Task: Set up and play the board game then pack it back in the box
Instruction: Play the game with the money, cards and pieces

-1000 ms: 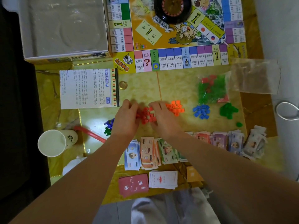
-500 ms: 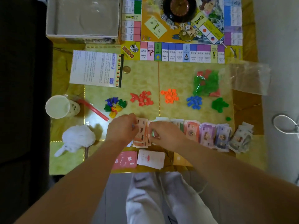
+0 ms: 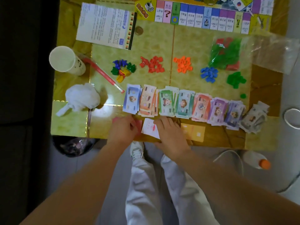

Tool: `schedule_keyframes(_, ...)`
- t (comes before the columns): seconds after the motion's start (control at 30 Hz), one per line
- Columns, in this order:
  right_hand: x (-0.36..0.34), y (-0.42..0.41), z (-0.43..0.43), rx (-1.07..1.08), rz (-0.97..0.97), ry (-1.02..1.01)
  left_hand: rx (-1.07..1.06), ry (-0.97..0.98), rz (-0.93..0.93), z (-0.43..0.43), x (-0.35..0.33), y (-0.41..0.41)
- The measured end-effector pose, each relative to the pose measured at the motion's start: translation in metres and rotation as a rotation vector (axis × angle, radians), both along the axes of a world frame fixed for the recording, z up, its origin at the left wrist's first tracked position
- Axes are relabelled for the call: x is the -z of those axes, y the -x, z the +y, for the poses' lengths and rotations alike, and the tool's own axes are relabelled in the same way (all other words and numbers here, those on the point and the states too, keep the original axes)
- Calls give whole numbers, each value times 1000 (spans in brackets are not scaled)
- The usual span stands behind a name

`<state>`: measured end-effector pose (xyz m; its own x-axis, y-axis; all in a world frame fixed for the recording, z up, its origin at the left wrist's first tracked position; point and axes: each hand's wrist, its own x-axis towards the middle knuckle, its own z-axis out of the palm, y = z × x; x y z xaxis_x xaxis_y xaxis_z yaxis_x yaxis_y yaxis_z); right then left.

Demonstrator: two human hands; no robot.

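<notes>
Paper banknotes (image 3: 183, 103) lie just beyond — left hand (image 3: 124, 130) grips red cards (image 3: 139, 125), right hand (image 3: 170, 135) presses white cards (image 3: 149, 129).

The yellow-green surface (image 3: 154, 46) carries 8 banknote stacks (image 3: 183, 103) in a row just beyond the left grip (image 3: 123, 132) and right grip (image 3: 172, 135). Red cards (image 3: 139, 125) and white cards (image 3: 148, 128) lie under the grips, and orange cards (image 3: 193, 132) lie just right of them. Farther beyond lie 4 token piles (image 3: 183, 64), a rules sheet (image 3: 105, 25) and the game board (image 3: 203, 15).

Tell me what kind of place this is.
Likely a room at home: a table with a board game and play money, a paper cup, a bin and bottle on the floor.
</notes>
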<state>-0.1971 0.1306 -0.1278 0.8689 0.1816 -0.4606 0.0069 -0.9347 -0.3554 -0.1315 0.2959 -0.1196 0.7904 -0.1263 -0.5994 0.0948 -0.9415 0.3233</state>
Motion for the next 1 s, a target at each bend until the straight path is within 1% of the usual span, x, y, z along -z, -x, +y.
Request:
schedule_keyframes(0.13, 6, 2, 10, 83, -21, 25, 2, 41, 2, 5, 4, 2)
schedule_keyframes(0.3, 5, 2, 10, 86, 8, 59, 20, 99, 10, 16, 10, 4)
schedule_keyframes(0.37, 4, 1, 11, 81, 19, 57, 57, 116, -41, 21, 9, 5)
schedule_keyframes(0.47, 3, 2, 11, 126, 31, 27, 182, 78, -216, 30, 11, 7)
schedule_keyframes(0.53, 2, 2, 12, 173, 45, 3, 261, 49, -276, 34, 14, 7)
schedule_keyframes(0.63, 1, 2, 13, 209, 43, 12, 306, 12, -284, 36, 17, 8)
schedule_keyframes(0.8, 3, 1, 19, 244, 29, 110, 356, -75, -310, 31, 16, 5)
schedule_keyframes(1.0, 2, -3, 24, 230, 33, 185, 346, -97, -277, 29, 15, 3)
